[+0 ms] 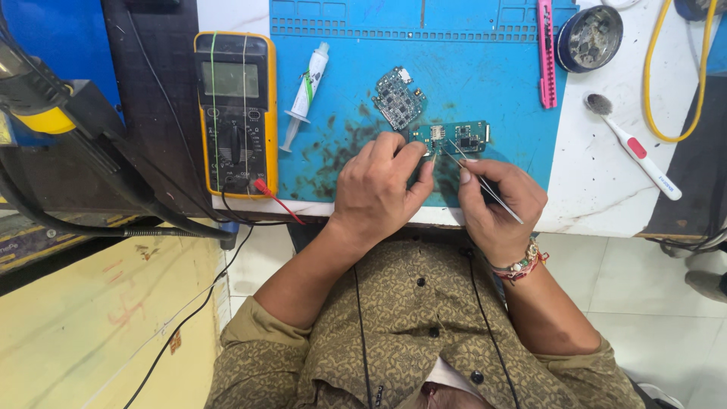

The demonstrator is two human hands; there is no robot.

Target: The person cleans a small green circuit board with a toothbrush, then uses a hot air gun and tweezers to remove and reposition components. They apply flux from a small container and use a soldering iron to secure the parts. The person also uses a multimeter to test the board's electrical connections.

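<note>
Green circuit board (455, 137) pinned flat on the blue mat (500, 83) under left hand (379, 185) fingertips, tweezers (485, 184) pinched in right hand (496, 201), tips set on board's near edge, second bare board (397, 98) just beyond the left fingers, open mat past both, table edge right under the wrists

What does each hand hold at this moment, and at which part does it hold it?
The right hand holds metal tweezers around the middle, tips toward the small green circuit board. The left hand pins that board's left end on the blue mat with its fingertips.
</note>
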